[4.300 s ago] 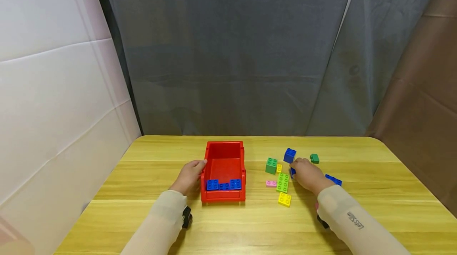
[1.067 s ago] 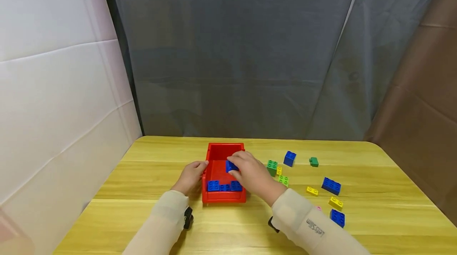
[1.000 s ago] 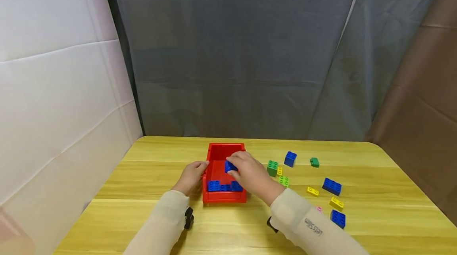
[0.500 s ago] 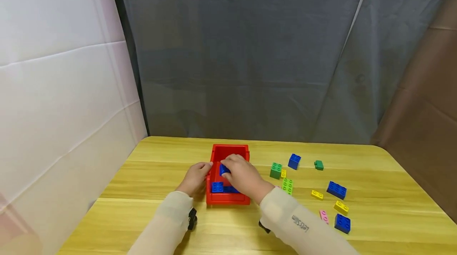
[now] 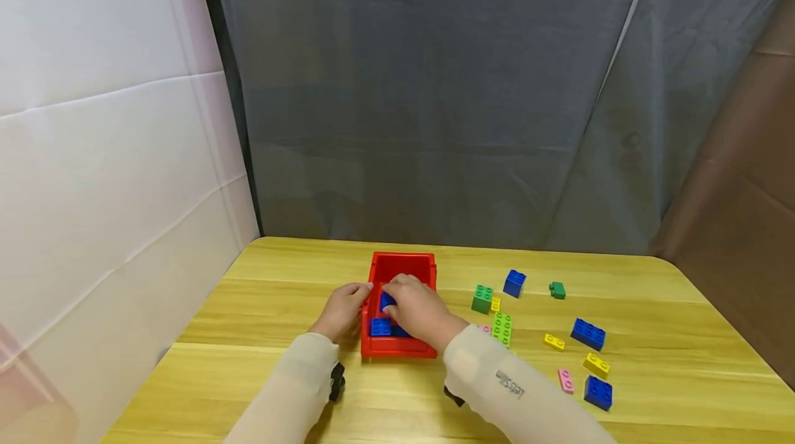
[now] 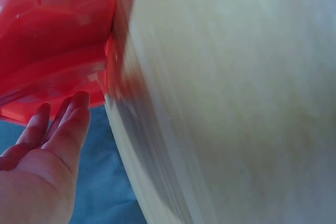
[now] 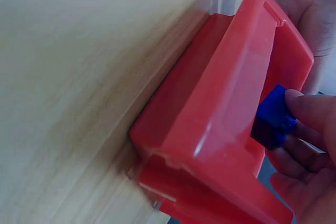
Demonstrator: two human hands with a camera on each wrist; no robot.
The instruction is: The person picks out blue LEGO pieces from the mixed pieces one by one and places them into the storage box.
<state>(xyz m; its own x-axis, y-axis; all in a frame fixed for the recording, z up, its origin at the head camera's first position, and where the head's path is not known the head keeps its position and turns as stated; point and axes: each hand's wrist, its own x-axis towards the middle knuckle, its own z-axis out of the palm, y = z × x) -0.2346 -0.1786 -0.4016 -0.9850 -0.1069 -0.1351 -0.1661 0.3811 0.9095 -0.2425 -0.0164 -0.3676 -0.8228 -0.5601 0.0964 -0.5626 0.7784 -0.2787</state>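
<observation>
1. Right hand: thumb and fingers are clamped on a blue brick, which juts from the fingertips. The brick lies within the opening of the red bin. Whether its underside touches the bin floor cannot be told.
2. Left hand: fingers are extended, slightly apart, against the bin's outer left side. Whether the thumb closes on the rim cannot be confirmed.
3. Tipping risk: the pinch appears confined to one end of the brick. If the fingertips part unevenly, the brick would probably roll or land askew.
4. Contact risk: a blue brick sits in the bin on the near side of the right fingertips, with a darker blue piece beside it, partly under the hand. A low thumb could nudge either out of line.
5. Bin shift risk: should the left fingers merely rest on the wall, a firm downward press from the right fingers might slide or tilt the bin on the table.
6. Sweep risk: the lime brick lies to the right of the right fingers, near the sleeve. The green brick and a small yellow brick stand just beyond it. A low withdrawal of the arm to the right could scatter them.
</observation>
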